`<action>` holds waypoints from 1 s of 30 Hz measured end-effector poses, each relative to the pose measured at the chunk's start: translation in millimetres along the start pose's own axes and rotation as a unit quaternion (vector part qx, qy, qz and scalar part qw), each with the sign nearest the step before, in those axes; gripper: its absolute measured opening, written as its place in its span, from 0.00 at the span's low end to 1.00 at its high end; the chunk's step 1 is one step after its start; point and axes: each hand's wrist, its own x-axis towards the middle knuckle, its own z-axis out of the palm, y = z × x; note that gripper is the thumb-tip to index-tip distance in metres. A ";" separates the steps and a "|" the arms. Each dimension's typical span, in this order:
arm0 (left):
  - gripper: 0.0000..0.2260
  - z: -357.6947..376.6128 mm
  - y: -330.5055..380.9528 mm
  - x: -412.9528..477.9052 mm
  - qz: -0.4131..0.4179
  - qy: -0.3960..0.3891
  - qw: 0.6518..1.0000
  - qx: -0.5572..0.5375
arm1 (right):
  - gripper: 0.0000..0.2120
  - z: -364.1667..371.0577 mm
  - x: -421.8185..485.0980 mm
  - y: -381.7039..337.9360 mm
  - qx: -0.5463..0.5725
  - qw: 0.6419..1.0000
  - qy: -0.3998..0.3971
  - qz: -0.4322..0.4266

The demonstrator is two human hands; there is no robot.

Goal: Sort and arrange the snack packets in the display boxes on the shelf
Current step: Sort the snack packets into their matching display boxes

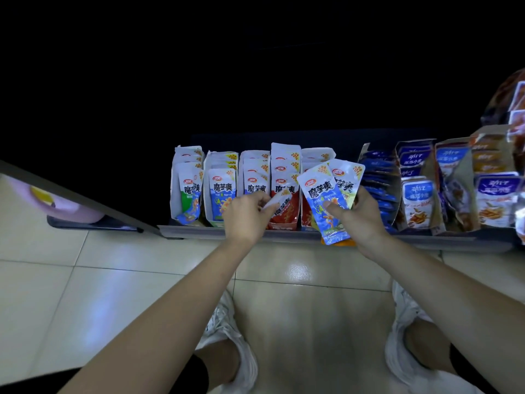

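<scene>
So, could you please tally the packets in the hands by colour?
Red packet, left hand: 1
Blue packet, right hand: 1
Yellowish packet behind it: 1
Total: 3

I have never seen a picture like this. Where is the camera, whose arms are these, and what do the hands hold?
There is no machine here. One camera sits on a person's head and looks down, so you see that person's own arms, shoes and the tiled floor. Ahead is a low shelf with open display boxes full of snack packets. The left hand pinches one red packet. The right hand holds a small fan of packets, with a blue packet in front.
</scene>
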 end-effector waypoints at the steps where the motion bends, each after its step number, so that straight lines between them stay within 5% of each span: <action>1: 0.08 4.5 0.2 -3.6 0.008 0.000 1.000 -0.016 | 0.18 1.1 0.7 0.9 -0.003 1.000 0.005 -0.005; 6: 0.08 25.6 5.5 -15.4 0.046 -0.019 0.996 -0.077 | 0.21 3.0 2.7 -1.4 -0.018 0.998 0.046 -0.047; 11: 0.23 25.2 -1.5 -16.4 0.120 -0.114 0.981 -0.105 | 0.19 -3.8 5.6 -22.6 -0.003 0.996 0.040 -0.073; 17: 0.13 -13.9 -16.0 16.4 -0.086 -0.255 0.898 -0.347 | 0.14 5.2 6.6 -59.2 -0.007 0.996 -0.040 -0.079; 21: 0.14 -27.2 -23.2 36.9 -0.119 -0.260 0.884 -0.370 | 0.17 35.3 0.4 -55.6 -0.064 0.990 -0.100 -0.076; 25: 0.29 -30.4 -12.4 32.7 -0.131 -0.256 0.842 -0.457 | 0.16 52.5 -1.5 -43.6 -0.014 0.993 -0.107 -0.047; 30: 0.15 -21.7 8.2 9.3 -0.100 -0.241 0.828 -0.496 | 0.16 78.2 -3.5 -46.2 0.018 0.991 -0.128 -0.041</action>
